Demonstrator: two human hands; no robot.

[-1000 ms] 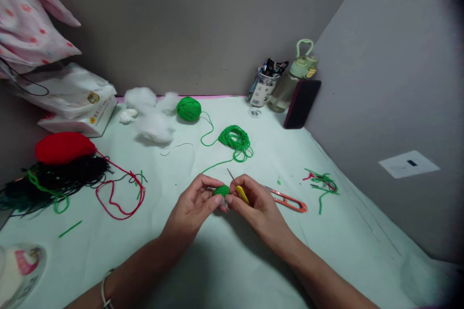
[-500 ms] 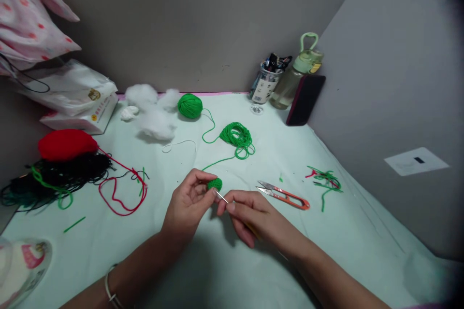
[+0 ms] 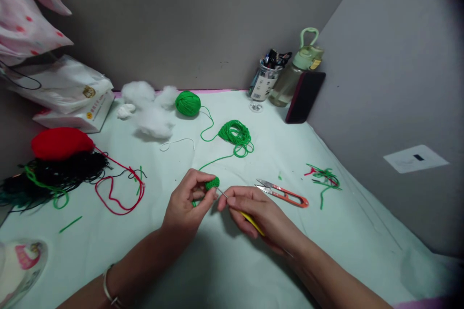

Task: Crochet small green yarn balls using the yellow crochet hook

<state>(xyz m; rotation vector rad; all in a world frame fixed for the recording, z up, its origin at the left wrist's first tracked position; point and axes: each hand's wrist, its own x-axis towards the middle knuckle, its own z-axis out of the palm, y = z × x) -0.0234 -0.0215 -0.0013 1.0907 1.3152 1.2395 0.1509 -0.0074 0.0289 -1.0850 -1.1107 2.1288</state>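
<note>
Between the thumb and fingers of my left hand (image 3: pixel 190 199) is a small round green crochet piece (image 3: pixel 212 183). My right hand (image 3: pixel 253 210) grips a crochet hook (image 3: pixel 253 222) with a yellow handle and a thin metal shaft. The hook's tip meets the crochet piece near my left thumb; whether it sits inside a stitch I cannot tell. A green strand runs from behind my left fingers to a loose coil of green yarn (image 3: pixel 235 133), which links on to a green yarn ball (image 3: pixel 187 103).
Orange thread snips (image 3: pixel 284 194) lie right of my right hand, with yarn scraps (image 3: pixel 325 177) beyond. White stuffing (image 3: pixel 152 116) sits at the back. Red yarn (image 3: pixel 62 144) and black yarn (image 3: pixel 72 174) lie left. A phone (image 3: pixel 305 97) leans against a bottle (image 3: pixel 290 82), beside a pen cup (image 3: pixel 264 82).
My right hand has turned slightly, so the hook's yellow handle now shows. The crochet piece has tilted a little in my left fingers. The whole view has shifted slightly.
</note>
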